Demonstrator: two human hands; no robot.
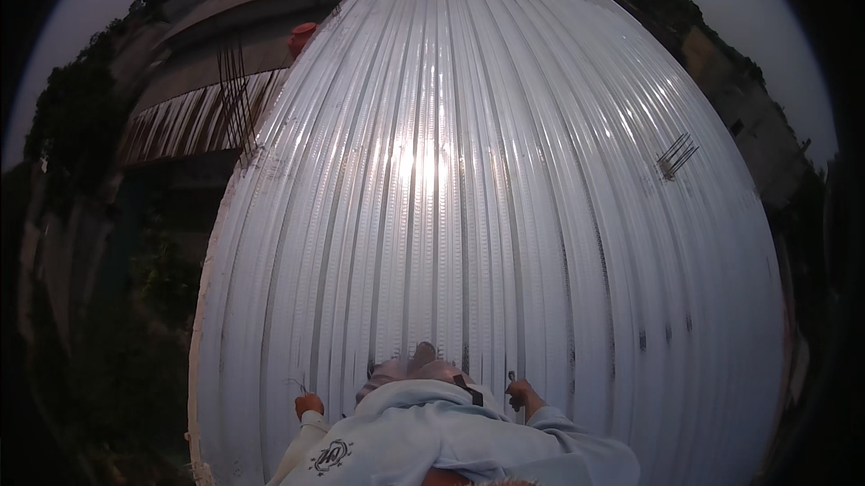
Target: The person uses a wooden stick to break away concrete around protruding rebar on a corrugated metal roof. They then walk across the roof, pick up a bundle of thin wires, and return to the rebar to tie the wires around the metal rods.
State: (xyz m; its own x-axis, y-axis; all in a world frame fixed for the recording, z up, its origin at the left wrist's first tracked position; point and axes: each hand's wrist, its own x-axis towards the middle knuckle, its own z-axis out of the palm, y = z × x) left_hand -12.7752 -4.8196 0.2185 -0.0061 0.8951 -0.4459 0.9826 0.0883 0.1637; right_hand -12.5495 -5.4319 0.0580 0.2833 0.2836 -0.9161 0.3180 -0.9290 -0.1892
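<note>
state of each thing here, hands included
bare left hand, grip closed on thin silvery wire
bare right hand, grip closed on small dark object
silvery ribbed metal roof, glinting, smudged
dark metal rods at left, upright
short metal rods at right, leaning
rounded red container, open or shut unclear

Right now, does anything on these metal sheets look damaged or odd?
Yes: slanted metal bars stick up ahead at right, interrupting the even metal sheets. Dark marks right of the right hand also spoil the pale surface.
</note>
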